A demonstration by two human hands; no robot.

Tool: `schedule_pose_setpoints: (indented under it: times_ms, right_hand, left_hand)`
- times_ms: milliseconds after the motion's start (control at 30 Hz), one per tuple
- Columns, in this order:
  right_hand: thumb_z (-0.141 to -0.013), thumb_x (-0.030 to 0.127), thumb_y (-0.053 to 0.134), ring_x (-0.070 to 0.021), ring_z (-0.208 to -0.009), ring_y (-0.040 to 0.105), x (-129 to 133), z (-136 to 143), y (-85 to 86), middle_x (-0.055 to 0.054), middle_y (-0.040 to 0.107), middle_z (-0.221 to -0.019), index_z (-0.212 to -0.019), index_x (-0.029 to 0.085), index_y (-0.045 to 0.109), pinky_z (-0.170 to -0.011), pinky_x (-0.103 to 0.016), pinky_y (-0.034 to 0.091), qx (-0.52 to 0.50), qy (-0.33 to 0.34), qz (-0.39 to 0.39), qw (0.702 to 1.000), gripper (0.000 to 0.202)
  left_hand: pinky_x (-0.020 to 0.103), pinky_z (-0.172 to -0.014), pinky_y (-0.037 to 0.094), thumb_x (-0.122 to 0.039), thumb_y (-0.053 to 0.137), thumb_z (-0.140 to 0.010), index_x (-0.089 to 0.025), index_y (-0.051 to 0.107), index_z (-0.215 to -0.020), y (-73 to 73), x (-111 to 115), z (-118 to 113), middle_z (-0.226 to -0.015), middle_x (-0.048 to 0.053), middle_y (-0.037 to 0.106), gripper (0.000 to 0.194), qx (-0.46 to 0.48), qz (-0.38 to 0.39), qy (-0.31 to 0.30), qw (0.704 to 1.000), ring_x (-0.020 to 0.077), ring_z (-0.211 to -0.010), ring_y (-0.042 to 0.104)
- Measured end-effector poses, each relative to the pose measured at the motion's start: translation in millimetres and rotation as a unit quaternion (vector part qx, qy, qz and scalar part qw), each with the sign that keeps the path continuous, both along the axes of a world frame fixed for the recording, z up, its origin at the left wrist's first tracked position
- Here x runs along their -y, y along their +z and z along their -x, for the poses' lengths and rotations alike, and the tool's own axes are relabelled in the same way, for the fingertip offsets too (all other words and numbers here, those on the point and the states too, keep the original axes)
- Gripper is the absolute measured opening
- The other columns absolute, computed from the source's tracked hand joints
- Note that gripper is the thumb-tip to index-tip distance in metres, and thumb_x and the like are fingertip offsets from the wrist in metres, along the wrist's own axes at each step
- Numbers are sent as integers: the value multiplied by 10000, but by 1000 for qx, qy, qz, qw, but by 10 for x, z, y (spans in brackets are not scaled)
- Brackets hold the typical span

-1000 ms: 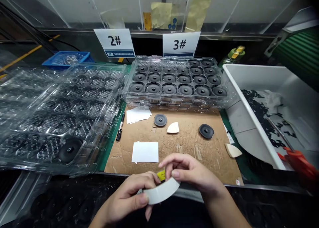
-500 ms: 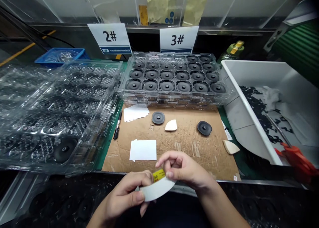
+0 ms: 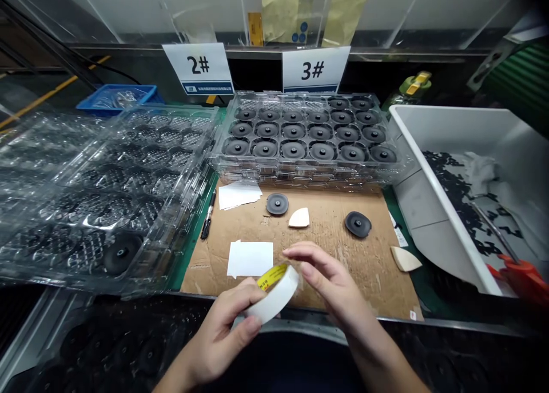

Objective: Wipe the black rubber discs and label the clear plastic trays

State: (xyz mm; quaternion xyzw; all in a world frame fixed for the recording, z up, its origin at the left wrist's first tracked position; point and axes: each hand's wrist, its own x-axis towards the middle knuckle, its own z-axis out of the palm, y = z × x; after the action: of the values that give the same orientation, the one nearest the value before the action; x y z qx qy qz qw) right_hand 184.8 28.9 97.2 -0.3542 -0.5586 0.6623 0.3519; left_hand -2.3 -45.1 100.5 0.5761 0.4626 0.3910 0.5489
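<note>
A white, yellow-lined tape roll (image 3: 278,298) sits tilted in the left hand (image 3: 225,333)

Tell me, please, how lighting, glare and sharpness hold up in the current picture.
Head view: glints break up the surface of the clear tray at left; head view: the black parts at lower left sink into shadow; head view: the 2# sign reads clearly, the red handle near the right edge looks soft, and lettering inside the tape roll is only partly readable.
</note>
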Motion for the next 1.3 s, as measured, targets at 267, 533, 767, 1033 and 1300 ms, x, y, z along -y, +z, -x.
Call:
schedule_pose_setpoints:
  times_ms: [267, 533, 767, 1033, 1300]
  right_hand:
    - [-845, 168, 488, -220, -1144, 408, 198, 59, 35, -78, 449, -1250, -1282, 243, 438, -961, -385, 350, 167, -33, -286, 943, 446]
    - [-806, 138, 560, -210, -1032, 473, 201, 90, 27, -66, 521, -1127, -1194, 279, 527, -860, -367, 422, 160, -67, -288, 942, 414]
    - [-769, 41, 570, -182, -874, 526, 257, 82, -6, -32, 563, -920, -950, 280, 620, -749, -342, 439, 76, -117, -247, 959, 303]
    - [-747, 80, 619, -183, -893, 506, 178, -8, 17, -31, 536, -926, -835, 251, 626, -774, -328, 404, 97, -160, -238, 953, 193]
    - [-787, 258, 609, -200, -933, 508, 2, -87, 86, -59, 536, -1058, -1213, 264, 475, -820, -358, 418, 154, -138, -202, 957, 446]
  left_hand:
    - [305, -664, 332, -151, 450, -813, -194, 568, -954, -24, -26, -80, -709, 43, 519, 189, -108, -148, 54, 982, 190, -685, 439]
    - [320, -671, 312, -71, 494, -756, -219, 582, -1066, -22, -54, -76, -759, 59, 606, 355, -144, -188, 38, 971, 208, -651, 466]
    - [320, -666, 331, -132, 466, -798, -200, 577, -994, -87, -40, -115, -714, 45, 546, 235, -158, -174, 64, 970, 195, -664, 452]
    - [296, -663, 330, -119, 436, -813, -174, 552, -824, -34, -106, -135, -684, 42, 544, 130, -199, -130, 17, 971, 181, -669, 453]
    - [305, -663, 319, -130, 434, -825, -142, 543, -870, 54, -245, -107, -694, 46, 543, 119, -279, -171, -16, 945, 171, -655, 443]
